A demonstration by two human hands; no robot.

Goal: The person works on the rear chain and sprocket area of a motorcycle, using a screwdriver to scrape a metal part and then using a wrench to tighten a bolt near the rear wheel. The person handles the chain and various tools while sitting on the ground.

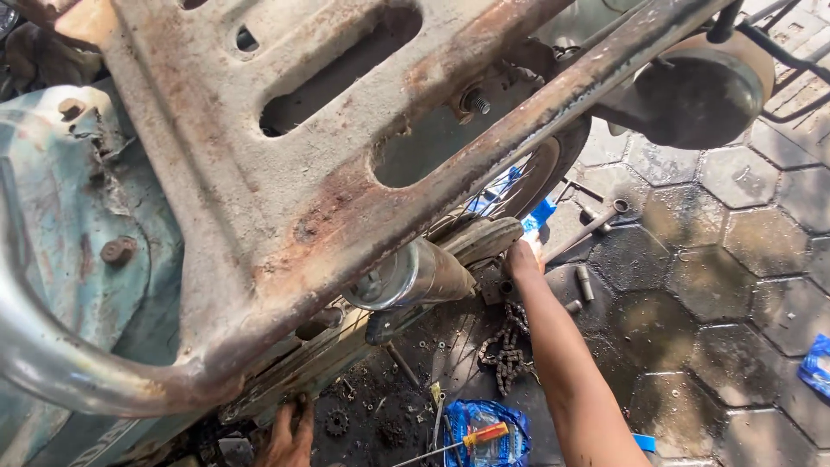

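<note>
Rusty rear rack (285, 147) of an old motorcycle fills most of the view and hides much of the work below. Right hand (521, 257) reaches far down to the rear wheel hub area beside the chrome shock absorber (413, 277); fingers are tucked behind the metal, so can't tell how far open it is or whether it holds anything. Left hand (290, 432) is low at the bottom edge, partly cut off, fingers spread and resting flat on the greasy pavement (735, 259), holding nothing visible. One drive chain (504, 346) lies heaped just under the right forearm. One sprocket (336, 423) lies near the left hand. One orange-handled screwdriver (471, 437) rests on a blue plastic bag (497, 424). Rear wheel (536, 177) mostly hidden behind the rack. One long socket wrench (588, 229) lies beyond the right hand; small bolts around are too tiny to count.
</note>
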